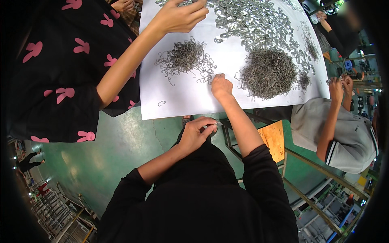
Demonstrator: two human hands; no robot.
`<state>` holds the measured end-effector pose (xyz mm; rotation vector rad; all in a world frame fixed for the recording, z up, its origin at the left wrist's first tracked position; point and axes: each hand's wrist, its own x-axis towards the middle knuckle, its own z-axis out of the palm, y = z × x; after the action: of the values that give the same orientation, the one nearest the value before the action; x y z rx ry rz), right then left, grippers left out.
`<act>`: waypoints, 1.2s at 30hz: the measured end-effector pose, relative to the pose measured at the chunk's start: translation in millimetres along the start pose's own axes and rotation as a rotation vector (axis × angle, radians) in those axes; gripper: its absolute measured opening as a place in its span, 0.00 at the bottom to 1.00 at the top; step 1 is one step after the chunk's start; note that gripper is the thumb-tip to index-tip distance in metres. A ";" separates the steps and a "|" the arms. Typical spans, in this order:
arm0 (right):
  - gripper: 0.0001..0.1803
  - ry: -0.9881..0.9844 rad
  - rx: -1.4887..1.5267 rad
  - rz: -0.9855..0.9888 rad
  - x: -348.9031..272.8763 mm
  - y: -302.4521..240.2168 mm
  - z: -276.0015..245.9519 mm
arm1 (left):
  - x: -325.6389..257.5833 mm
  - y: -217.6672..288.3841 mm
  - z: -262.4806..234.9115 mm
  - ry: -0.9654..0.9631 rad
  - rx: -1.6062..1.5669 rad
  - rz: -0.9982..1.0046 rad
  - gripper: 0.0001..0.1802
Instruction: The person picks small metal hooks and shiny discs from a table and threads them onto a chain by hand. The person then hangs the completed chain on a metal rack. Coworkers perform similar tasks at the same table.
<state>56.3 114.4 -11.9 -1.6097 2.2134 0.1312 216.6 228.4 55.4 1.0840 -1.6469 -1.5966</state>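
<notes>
Just off the near edge of the white-covered table, my left hand (193, 135) pinches a small shiny metal piece (219, 124) between thumb and fingertips. My right hand (222, 86) rests on the table with its fingers closed, at the edge of a loose pile of wire hooks (187, 57). What its fingertips hold, if anything, is too small to make out. To the right of that hand lies a larger, dense heap of wire hooks (269, 74). Behind it spreads a big heap of silvery round metal pieces (253, 22).
A co-worker's hand (180, 17) reaches over the table from the left. On the right, another person's hands (340, 86) are raised beside the table corner. A wooden stool seat (273, 140) on a metal frame stands near my right arm. A single hook (161, 103) lies front left.
</notes>
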 end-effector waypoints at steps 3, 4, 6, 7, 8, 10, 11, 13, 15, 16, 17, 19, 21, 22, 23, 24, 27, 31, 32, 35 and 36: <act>0.14 0.023 0.002 -0.081 0.5 3.9 5.4 | -0.3 2.6 1.0 0.012 -0.012 0.008 0.07; 0.13 0.044 0.055 -0.081 1.2 8.2 6.8 | -0.5 2.2 1.9 0.022 -0.026 0.015 0.07; 0.12 0.087 0.156 -0.087 1.4 21.1 4.0 | -0.6 0.2 4.5 0.048 -0.057 0.031 0.08; 0.11 0.039 0.367 -0.059 1.4 29.0 2.1 | 0.2 1.2 4.6 0.050 -0.034 0.015 0.08; 0.10 -0.010 0.573 -0.027 -2.7 35.9 -6.8 | 0.6 3.8 4.4 0.050 -0.017 0.000 0.08; 0.07 -0.064 0.978 0.027 -13.1 46.2 -13.4 | 1.1 -2.1 4.3 0.039 0.068 -0.020 0.09; 0.08 -0.090 1.098 0.036 -20.2 51.1 -15.8 | 1.9 -3.9 5.0 0.048 0.021 -0.035 0.09; 0.08 -0.139 1.340 0.054 -37.8 62.2 -21.4 | 4.2 -6.4 7.5 0.061 -0.071 -0.065 0.09; 0.07 -0.160 1.500 0.108 -74.3 62.5 -46.8 | 6.5 -10.6 9.8 0.061 -0.120 -0.054 0.08; 0.07 -0.174 1.556 0.127 -94.7 61.6 -59.3 | 7.7 -7.9 10.0 0.059 -0.118 -0.050 0.07; 0.07 -0.185 1.613 0.150 -113.6 62.4 -65.9 | 9.3 -3.3 10.3 0.053 -0.117 -0.046 0.07; 0.06 -0.138 1.659 0.201 -144.6 61.3 -63.2 | 11.5 5.5 10.8 0.042 -0.147 -0.062 0.06; 0.06 -0.077 1.663 0.263 -164.7 57.4 -57.1 | 14.4 5.8 13.4 0.044 -0.132 -0.056 0.06; 0.06 -0.076 1.687 0.280 -169.8 56.7 -54.7 | 15.6 6.6 15.1 0.038 -0.123 -0.048 0.06; 0.06 -0.074 1.713 0.306 -174.5 55.9 -52.9 | 15.6 8.4 16.4 0.025 -0.113 -0.045 0.06; 0.06 -0.049 1.700 0.335 -175.9 55.2 -50.8 | 15.4 9.8 18.0 0.013 -0.104 -0.042 0.06; 0.06 0.072 1.687 0.385 -174.9 52.7 -46.6 | 18.6 9.1 24.5 -0.014 -0.077 -0.027 0.06; 0.05 0.470 1.501 0.221 -178.3 53.4 -35.1 | 33.2 12.2 31.6 -0.055 0.009 0.039 0.07; 0.05 0.584 1.389 0.136 -181.3 52.7 -31.0 | 44.3 11.9 29.5 -0.052 0.053 0.063 0.08; 0.02 0.708 1.312 0.060 -191.4 53.5 -43.2 | 124.7 -3.7 18.7 0.083 0.249 0.282 0.11; 0.02 0.716 1.293 0.066 -195.1 54.2 -45.1 | 157.3 -8.8 13.4 0.124 0.363 0.331 0.09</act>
<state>44.4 292.9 93.2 -0.8249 1.9149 -1.6907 129.4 99.8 26.2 0.9930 -1.9578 -1.0262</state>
